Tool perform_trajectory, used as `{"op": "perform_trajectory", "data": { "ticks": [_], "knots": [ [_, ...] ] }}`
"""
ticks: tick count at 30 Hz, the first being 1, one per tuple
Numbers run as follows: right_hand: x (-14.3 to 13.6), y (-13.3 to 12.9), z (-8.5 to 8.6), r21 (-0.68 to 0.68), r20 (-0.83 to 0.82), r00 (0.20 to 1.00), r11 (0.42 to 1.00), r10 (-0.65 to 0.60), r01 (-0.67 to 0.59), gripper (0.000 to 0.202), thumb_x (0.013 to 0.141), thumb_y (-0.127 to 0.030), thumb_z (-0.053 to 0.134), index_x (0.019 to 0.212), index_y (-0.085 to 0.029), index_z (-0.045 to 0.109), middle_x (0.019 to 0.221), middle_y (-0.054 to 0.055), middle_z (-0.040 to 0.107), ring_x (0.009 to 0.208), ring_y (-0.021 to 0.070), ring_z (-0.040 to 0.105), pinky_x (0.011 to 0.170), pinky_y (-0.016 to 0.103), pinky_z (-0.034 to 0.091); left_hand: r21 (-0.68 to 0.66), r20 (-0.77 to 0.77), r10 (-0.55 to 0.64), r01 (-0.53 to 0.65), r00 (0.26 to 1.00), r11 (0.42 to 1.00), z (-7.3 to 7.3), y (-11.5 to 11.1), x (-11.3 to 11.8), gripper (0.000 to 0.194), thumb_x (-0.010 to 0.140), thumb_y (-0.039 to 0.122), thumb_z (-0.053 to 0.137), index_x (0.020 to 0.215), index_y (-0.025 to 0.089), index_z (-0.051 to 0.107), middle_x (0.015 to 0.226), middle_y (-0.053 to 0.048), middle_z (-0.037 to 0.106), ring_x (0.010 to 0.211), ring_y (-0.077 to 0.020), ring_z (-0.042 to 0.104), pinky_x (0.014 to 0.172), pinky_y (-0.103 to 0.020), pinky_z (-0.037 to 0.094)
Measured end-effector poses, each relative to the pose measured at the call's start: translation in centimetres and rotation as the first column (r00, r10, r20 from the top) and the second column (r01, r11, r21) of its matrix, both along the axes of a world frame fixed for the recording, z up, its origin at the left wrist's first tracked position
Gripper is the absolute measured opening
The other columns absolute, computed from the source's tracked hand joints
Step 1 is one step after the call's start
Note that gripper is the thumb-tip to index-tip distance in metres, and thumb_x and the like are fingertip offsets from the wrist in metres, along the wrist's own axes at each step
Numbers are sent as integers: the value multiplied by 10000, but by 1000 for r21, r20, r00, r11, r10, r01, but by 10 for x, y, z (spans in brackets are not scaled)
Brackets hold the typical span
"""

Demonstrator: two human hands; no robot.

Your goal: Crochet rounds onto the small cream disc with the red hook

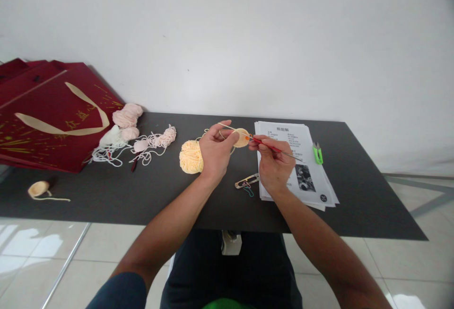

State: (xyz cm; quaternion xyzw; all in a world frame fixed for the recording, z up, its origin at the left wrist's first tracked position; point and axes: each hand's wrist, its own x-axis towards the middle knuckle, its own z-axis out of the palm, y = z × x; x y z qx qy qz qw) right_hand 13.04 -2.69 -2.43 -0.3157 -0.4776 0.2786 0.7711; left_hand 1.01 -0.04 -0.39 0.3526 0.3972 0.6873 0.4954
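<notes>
My left hand [217, 150] is closed on the edge of a small round yellow crochet piece [242, 138], with a strand of yarn running over its fingers. In my right hand [275, 165] is a crochet hook with a red handle [268, 145], gripped like a pen. The hook's tip is at the right edge of the crochet piece; whether it passes through a stitch I cannot tell. A ball of yellow yarn [190, 157] lies on the table just left of my left hand, which partly hides it.
Printed sheets [301, 134] lie under my right hand, with green thread snips [318, 153] on their right edge. A metal pin [246, 181] lies near the sheets. Pink yarn [126, 115], a small cream crochet piece [39, 189] and red gift bags [53, 115] occupy the left of the dark table [213, 210].
</notes>
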Motion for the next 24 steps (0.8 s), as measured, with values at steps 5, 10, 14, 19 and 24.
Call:
{"op": "perform_trajectory", "data": {
  "ticks": [5,10,14,19,24],
  "knots": [
    [-2,-1,-3,9,48,999,1000,-21,21,153,901,-168,749,980,-293,789,1050,-4,843,851,190,823,771,391,723,-92,154,-87,102,984,991,6,1,0,457,627,176,893,1058,161,744,750,20,740,647,-101,668,703,-252,530],
    [0,-4,-6,6,148,989,1000,-10,10,186,899,-189,756,999,-330,826,1106,1,840,919,211,818,850,425,718,-111,261,-193,228,946,967,10,3,-5,490,608,169,903,1069,145,739,742,22,725,645,-93,652,707,-247,503],
    [3,-6,-7,-30,185,980,997,71,-67,158,892,-259,776,1019,-333,835,1150,29,832,1052,244,794,869,432,704,-104,286,-223,262,932,959,10,5,-8,492,632,178,897,1095,146,732,749,20,720,665,-92,652,716,-241,494],
    [6,2,-2,-128,-3,989,981,146,-145,115,868,-248,795,963,-309,817,1085,9,839,883,191,797,757,368,690,-92,296,-259,297,919,950,10,7,-10,502,637,163,879,1116,141,732,748,22,704,688,-100,654,762,-262,509],
    [15,13,10,-164,-172,942,935,288,-315,105,876,-312,795,938,-266,724,984,2,820,661,99,706,595,249,589,-83,203,-324,346,924,935,11,7,-13,541,631,156,870,1157,159,741,694,62,644,614,-73,582,700,-251,483]
  ]
}}
